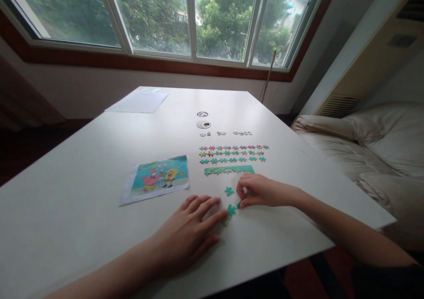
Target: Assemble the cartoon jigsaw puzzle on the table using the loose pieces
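My left hand [198,221] lies spread on the white table, its index fingertip touching a green jigsaw puzzle piece [231,210]. Below that fingertip, a paler joined piece [226,221] shows in part. Pinched between the thumb and finger of my right hand [253,191] is a small green puzzle piece [239,205], close to the right of the first one and mostly hidden. Another loose green piece [229,191] sits just above them. Farther off is a joined green strip of puzzle [228,170], its right end near my right hand.
Rows of loose puzzle pieces [233,153] lie beyond the strip. A printed cartoon picture [160,175] is at left. Two round discs [203,124] and white sheets [139,101] lie farther back on the table [82,193]. A cream sofa [331,142] stands at right.
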The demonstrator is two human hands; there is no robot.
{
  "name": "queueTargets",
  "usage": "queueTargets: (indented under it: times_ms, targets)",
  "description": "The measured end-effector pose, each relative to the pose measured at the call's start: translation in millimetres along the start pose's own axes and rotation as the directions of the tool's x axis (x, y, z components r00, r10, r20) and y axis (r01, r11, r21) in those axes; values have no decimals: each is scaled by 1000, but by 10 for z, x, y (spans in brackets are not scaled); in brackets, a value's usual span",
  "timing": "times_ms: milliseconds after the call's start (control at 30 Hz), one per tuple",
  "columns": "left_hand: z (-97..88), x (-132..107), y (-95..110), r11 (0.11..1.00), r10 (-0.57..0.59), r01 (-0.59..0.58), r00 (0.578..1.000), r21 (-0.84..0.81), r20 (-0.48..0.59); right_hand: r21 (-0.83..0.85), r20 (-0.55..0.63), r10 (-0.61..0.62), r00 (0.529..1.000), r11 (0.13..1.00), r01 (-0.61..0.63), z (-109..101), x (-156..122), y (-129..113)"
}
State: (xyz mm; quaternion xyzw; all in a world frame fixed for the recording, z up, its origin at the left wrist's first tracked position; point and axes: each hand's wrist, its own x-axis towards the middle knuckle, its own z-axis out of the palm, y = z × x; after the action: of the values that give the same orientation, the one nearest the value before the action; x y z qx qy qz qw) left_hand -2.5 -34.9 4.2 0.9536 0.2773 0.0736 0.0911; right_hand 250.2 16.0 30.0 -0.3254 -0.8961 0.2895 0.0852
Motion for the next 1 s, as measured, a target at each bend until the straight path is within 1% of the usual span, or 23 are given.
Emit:
queueTargets:
  times_ms: [67,200,267,367,533,700,867,1000]
  targets:
    - [-3,3,2,1000,3,-3,1000,3,-3,43,2,22,1000,999,-22,3,-3,-14]
    - [-2,12,1,1000,5,-6,1000,15,10,199,-7,79,997,977,-76,2,-7,-43]
    - [-2,14,2,1000,4,-5,1000,19,23,227,-12,99,995,969,-94,11,3,-50]
    - [-4,12,7,1000,5,-6,1000,27,31,167,-9,88,996,982,-86,37,36,-57]
    - [-7,9,9,999,12,-13,1000,30,24,19,-83,32,996,999,-31,76,84,-83]
    - [5,15,5,1000,14,-14,1000,25,6,-19,-108,-4,994,1000,2,83,82,-91]
    - [10,18,9,1000,11,-11,1000,28,1,-4,-121,-27,992,1000,27,86,75,-70]
    - [-5,15,18,1000,7,-7,1000,24,7,-35,-161,-27,987,999,22,100,70,-81]
